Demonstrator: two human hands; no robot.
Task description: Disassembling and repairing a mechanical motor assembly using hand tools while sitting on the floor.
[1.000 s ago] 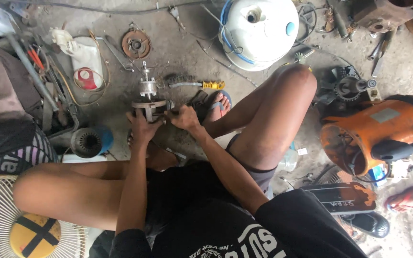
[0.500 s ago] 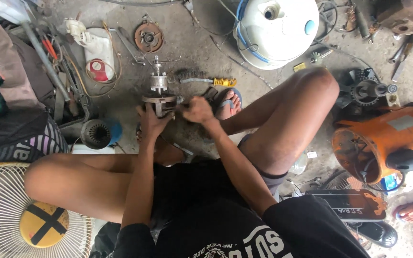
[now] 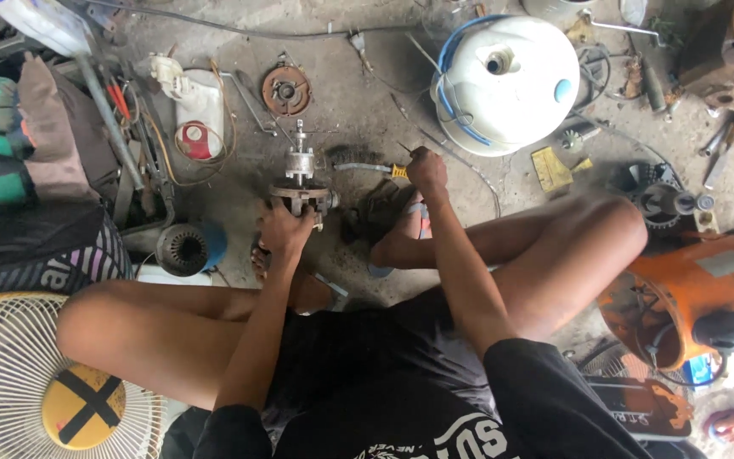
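1. The left hand (image 3: 284,229) is closing around the lower flange of a small metal motor assembly (image 3: 301,183), with the fingers wrapped tight on its near edge and steadying it upright on the concrete floor (image 3: 367,102).
2. The right hand (image 3: 426,168) is curling shut on the yellow handle of a wire brush (image 3: 365,163), which is lying just to the right of the motor assembly; the bristle end is pointing towards the assembly, and whether it is touching it cannot be told.
3. A white round tank (image 3: 507,81) is sitting well beyond the right hand, with a blue hose looping around its rim and a small opening showing on top; what is inside cannot be seen.
4. A white plastic jug (image 3: 197,115) with a red cap is lying to the left of the assembly, beside a rusty round disc (image 3: 286,89).
5. The motor assembly is looking grey and worn, with a thin shaft standing up from a cylindrical body and a wider plate at the base, and it is sitting between the person's bare knees in front of a sandalled foot.
6. A dark stator ring (image 3: 182,249) is resting near the left knee, an orange machine housing (image 3: 707,289) is lying at the far right, and a cream fan guard (image 3: 10,374) with a yellow hub is filling the lower left corner.
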